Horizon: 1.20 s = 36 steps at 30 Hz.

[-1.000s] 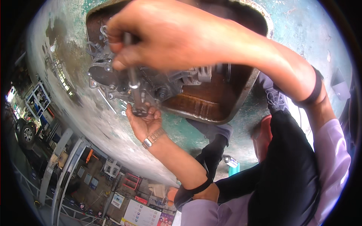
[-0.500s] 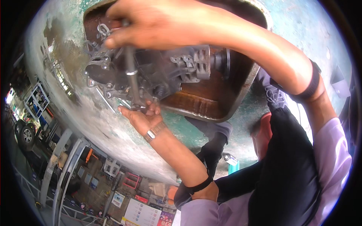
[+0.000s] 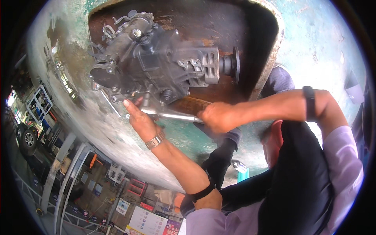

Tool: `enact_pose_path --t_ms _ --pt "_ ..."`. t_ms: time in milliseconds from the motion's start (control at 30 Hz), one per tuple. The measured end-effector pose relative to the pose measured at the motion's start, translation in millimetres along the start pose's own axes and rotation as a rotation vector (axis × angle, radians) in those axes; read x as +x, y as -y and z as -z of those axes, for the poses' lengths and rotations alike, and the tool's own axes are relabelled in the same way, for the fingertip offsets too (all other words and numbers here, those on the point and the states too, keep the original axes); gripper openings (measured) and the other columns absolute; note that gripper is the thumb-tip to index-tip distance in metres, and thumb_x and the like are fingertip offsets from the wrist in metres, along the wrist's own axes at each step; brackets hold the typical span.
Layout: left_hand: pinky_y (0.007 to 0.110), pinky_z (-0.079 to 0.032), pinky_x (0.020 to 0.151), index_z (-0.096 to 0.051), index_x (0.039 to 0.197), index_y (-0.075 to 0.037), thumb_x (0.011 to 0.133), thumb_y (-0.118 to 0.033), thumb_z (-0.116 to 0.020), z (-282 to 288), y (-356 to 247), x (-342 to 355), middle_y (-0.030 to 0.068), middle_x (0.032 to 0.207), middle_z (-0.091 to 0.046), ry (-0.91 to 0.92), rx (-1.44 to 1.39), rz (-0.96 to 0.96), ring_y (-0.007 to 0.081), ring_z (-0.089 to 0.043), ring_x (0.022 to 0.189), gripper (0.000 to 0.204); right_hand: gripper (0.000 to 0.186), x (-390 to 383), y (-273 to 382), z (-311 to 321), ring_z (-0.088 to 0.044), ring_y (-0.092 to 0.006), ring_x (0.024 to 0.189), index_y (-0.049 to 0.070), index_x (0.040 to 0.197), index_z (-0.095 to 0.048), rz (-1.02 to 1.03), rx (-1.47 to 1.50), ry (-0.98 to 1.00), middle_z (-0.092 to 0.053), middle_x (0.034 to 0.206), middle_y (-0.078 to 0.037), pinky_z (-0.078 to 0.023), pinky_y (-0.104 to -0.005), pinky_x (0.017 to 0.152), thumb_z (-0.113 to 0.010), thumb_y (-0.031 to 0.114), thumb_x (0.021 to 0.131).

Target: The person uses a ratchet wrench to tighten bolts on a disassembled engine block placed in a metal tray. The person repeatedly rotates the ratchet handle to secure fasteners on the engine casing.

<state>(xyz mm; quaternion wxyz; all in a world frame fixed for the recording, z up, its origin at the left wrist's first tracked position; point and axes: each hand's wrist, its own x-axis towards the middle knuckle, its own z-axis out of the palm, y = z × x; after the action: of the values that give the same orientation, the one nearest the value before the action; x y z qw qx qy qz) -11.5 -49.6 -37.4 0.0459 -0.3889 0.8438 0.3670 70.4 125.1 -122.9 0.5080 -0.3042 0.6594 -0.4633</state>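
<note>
A grey metal gearbox (image 3: 154, 62) lies in a rusty metal tray (image 3: 275, 47), with a round flange (image 3: 236, 65) at its right end. My right hand (image 3: 220, 117) is closed round the handle end of a chrome ratchet wrench (image 3: 176, 116), which lies roughly level along the gearbox's near side. At the wrench's head, by a socket (image 3: 148, 94) reaching to the gearbox, my left hand (image 3: 141, 122) holds on with its fingers curled about the head. Some of those fingertips are hidden behind it.
A thin metal rod (image 3: 111, 103) lies on the worn green and white surface left of the gearbox. My shoe (image 3: 279, 80) is beside the tray. A red object (image 3: 271, 141) and a spray can (image 3: 239, 166) stand near my legs. Shop racks fill the lower left.
My right hand has swung the wrench handle from above the gearbox down and to the right, toward me. My left hand stays at the wrench's head.
</note>
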Motion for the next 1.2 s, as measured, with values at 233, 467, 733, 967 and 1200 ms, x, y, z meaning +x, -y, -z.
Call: enact_pose_path --t_ms 233,467,733,967,1200 --pt "0.035 -0.05 0.068 -0.062 0.105 0.001 0.093 -0.052 -0.061 10 14 10 0.0123 0.094 -0.064 0.129 -0.366 0.063 0.0232 -0.06 0.076 0.054 0.029 13 -2 -4 -0.064 -0.0425 0.094 -0.004 0.103 -0.06 0.098 0.075 -0.043 -0.066 0.091 -0.026 -0.05 -0.0499 0.086 -0.059 0.022 0.091" --pt "0.036 -0.054 0.068 -0.064 0.105 0.001 0.09 -0.039 -0.066 23 7 7 0.0126 0.097 -0.067 0.191 -0.46 0.147 0.0235 -0.067 0.084 0.043 0.026 -30 4 25 -0.062 -0.0456 0.081 -0.002 0.099 -0.061 0.047 0.159 -0.194 -0.063 0.078 -0.026 -0.049 -0.0526 0.073 -0.059 0.023 0.092" --pt "0.035 -0.041 0.056 -0.06 0.112 -0.004 0.087 -0.057 -0.062 18 17 5 0.011 0.101 -0.065 0.09 -0.582 0.342 0.0229 -0.063 0.085 0.059 0.024 -86 24 72 -0.066 -0.042 0.077 -0.005 0.105 -0.063 0.187 0.31 -0.5 -0.064 0.079 -0.025 -0.051 -0.0462 0.067 -0.066 0.011 0.088" --pt "0.032 -0.035 0.051 -0.058 0.118 -0.006 0.094 -0.057 -0.051 10 20 3 0.0111 0.095 -0.064 0.071 -0.604 0.441 0.0215 -0.057 0.073 0.057 0.019 -88 46 131 -0.07 -0.0336 0.077 -0.005 0.099 -0.065 0.345 0.195 -0.795 -0.068 0.081 -0.02 -0.055 -0.0368 0.067 -0.07 0.007 0.086" --pt "0.032 -0.034 0.049 -0.056 0.116 -0.006 0.096 -0.06 -0.045 9 16 3 0.0107 0.079 -0.059 0.109 -0.759 0.573 0.0202 -0.046 0.058 0.059 0.025 -51 64 179 -0.065 -0.0395 0.079 -0.006 0.089 -0.066 0.545 0.161 -0.939 -0.065 0.08 -0.025 -0.052 -0.0447 0.07 -0.069 0.016 0.079"
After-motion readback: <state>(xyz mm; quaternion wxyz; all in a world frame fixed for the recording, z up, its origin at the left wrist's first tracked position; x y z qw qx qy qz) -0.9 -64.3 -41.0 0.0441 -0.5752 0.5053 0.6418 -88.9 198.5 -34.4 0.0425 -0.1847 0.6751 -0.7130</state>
